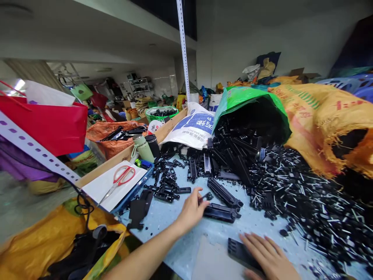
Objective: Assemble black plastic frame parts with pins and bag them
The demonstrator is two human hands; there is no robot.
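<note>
My left hand (192,209) is over the middle of the blue table, its thumb and fingers closed around a small black part (207,196). Just right of it lie two long black pieces (220,212), side by side at an angle. Near the front edge, my right hand (266,254) rests with fingers stretched out on a flat black piece (240,251), which lies on a grey sheet (214,258). The palm hides part of that piece. Small black linked parts (167,181) lie in a loose pile beyond my left hand.
Black pieces spill from a green sack (247,95) at the back. A heap of small black parts and metal pins (303,186) covers the right side. Red-handled scissors (124,175) lie on a white board (101,188) at left, near a green bottle (142,147).
</note>
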